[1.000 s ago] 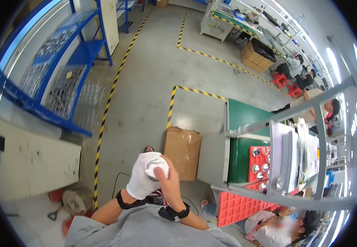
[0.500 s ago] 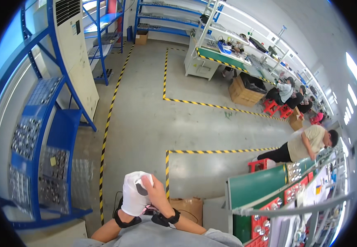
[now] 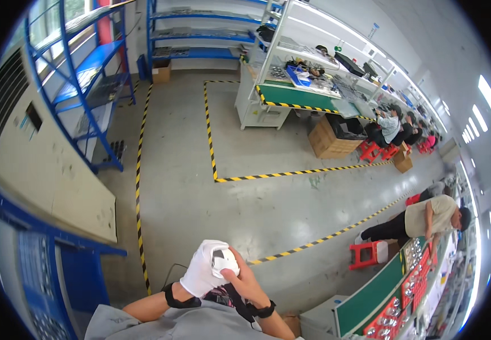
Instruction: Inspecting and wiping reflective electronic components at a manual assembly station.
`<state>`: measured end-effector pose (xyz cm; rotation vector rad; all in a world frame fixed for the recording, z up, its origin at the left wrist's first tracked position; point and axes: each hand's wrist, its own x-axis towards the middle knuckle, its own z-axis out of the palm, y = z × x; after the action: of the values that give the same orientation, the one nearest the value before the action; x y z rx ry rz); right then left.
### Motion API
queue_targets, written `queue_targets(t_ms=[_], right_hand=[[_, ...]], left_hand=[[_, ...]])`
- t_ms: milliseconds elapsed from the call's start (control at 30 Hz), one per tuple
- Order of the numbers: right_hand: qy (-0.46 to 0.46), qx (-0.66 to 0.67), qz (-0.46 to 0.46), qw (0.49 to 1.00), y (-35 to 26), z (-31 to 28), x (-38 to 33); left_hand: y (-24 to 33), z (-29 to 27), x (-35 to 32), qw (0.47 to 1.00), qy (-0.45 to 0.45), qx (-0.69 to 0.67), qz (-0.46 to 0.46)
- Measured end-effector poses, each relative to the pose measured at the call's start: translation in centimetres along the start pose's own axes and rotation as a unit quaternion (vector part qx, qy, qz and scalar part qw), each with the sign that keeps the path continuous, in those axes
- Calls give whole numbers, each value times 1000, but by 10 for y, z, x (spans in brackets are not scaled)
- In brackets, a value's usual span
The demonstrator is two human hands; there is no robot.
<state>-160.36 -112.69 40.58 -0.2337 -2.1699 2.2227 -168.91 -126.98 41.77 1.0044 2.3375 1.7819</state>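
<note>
Rounded white-and-grey piece (image 3: 227, 262) near, between left hand (image 3: 200, 275) and right hand (image 3: 248, 282) | left: white-gloved, curled around it | right: bare, gripping it

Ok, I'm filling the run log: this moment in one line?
left hand: white-gloved, holding pale object | right hand: bare, thumb on pale object | kind: unclear

Grey floor (image 3: 177, 141), striped tape (image 3: 139, 187), blue shelves (image 3: 211, 54), ceiling lights (image 3: 490, 97)
</note>
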Motion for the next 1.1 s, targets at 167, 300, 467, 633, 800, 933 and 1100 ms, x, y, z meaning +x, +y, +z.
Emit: queue_targets(t_ms=[167,300,467,633,800,933,1100], right_hand=[[2,49,1,999,13,-43,177],[96,71,127,985,15,-55,359],[-12,70,84,994,-63,-62,557],[-97,92,-7,991,-77,-55,746],[3,140,76,987,-75,-38,939],[-9,127,18,992,-105,-65,1074],[-3,88,-48,995,-132,-98,1239]], left_hand=[[-91,-6,165,998,-43,-39,-24],[-167,-7,310,998,8,56,11],[-221,-67,466,978,113,-97,-148],[-308,-139,621,981,139,-45,-125],[-408,-184,780,987,123,43,-99],[-445,-234,931,993,88,-38,-68],[-516,-263,1090,999,7,-10,-31]])
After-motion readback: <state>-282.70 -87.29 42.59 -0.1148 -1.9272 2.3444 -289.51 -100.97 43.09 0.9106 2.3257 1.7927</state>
